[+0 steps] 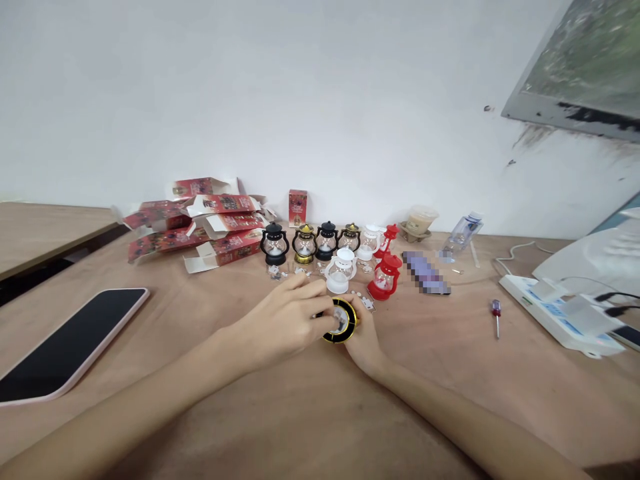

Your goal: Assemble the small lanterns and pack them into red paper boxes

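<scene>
Lantern [341, 321], black with a gold rim, lies tipped on its side on the table [310, 407] just in front of the row of lanterns [325, 243], its round underside turned toward the camera. Left hand [285, 319] closes over it from the left, fingertips [320, 301] pinching the rim, while the right hand [364, 337] cups it from behind and below; its fingers are mostly hidden, so I cannot tell how tightly they close. Working on the base well seems to call for the right hand holding the body steady and the left turning or pressing only the rim, kept low over the table so the small loose parts [363, 298] beside it are not knocked. A screwdriver [496, 315] lies well apart to the right, a phone [70, 340] far left, opened boxes [200, 227] behind
</scene>
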The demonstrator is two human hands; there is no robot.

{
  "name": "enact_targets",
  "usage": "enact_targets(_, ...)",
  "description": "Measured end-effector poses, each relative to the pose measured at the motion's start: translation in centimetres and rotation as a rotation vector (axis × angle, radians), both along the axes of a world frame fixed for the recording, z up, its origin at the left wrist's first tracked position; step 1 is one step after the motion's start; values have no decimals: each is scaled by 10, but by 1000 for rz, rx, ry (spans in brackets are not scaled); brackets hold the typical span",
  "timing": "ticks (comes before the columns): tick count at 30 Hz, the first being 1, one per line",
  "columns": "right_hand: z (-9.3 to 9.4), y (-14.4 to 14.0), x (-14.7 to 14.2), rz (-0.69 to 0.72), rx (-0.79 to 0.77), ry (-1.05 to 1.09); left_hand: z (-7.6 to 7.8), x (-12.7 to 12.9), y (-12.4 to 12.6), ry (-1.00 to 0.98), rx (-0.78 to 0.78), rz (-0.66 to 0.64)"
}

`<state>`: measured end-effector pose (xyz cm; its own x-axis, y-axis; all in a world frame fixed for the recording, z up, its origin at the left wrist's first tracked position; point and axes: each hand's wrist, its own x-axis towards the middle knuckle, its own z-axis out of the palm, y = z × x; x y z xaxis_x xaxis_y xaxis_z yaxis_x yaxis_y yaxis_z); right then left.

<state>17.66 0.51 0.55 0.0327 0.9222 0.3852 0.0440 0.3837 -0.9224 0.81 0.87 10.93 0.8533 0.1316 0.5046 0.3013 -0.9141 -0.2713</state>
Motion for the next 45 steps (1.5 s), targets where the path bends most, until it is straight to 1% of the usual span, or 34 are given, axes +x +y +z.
enact_targets(5, 0, -1, 1, -20, 4, -22, 2, -1, -5, 90, 52, 79)
enact_targets(7, -2, 0, 1, -11, 19, -30, 3, -1, -6, 105, 13, 105)
enact_targets(12, -7, 1, 2, 10, 17, -44, 6, -1, -8, 118, -155, 138)
enact_targets(15, -6, 0, 2, 10, 15, -40, 8, -1, -9, 109, -190, 123)
enact_targets(17, -3, 0, 1, -4, 14, -31, 12, -3, -8, 67, -195, 103)
enact_targets(19, 0, 0, 0, -48, 18, -12, 16, -8, -5, -17, -203, 106)
enact_targets(21, 1, 1, 0, -112, 30, -4, 18, -14, 4, -122, -220, 164)
enact_targets(22, 0, 2, 0, -139, 38, -6, 17, -17, 10, -150, -237, 217)
enact_targets(23, 0, 3, 0, -153, 46, -12, 15, -20, 17, -146, -255, 281)
enact_targets(24, -1, 4, 0, -155, 53, -17, 10, -22, 24, -98, -281, 349)
enact_targets(26, -3, 4, 0, -148, 62, -27, -6, -23, 38, 73, -335, 448)
enact_targets(27, -4, 5, 1, -147, 66, -33, -16, -22, 44, 154, -359, 477)
enact_targets(30, -4, 5, 0, -161, 68, -44, -47, -19, 55, 239, -386, 535)
enact_targets(32, -4, 4, 0, -162, 59, -40, -61, -17, 58, 242, -415, 540)
enact_targets(33, -3, 4, 0, -162, 53, -35, -65, -16, 59, 239, -426, 538)
enact_targets(35, -3, 4, 0, -156, 44, -29, -68, -16, 60, 232, -436, 534)
enact_targets(43, -2, 2, -1, -146, 44, -25, -69, -15, 60, 189, -455, 518)
enact_targets(45, -3, 3, -1, -140, 41, -27, -68, -15, 61, 167, -449, 521)
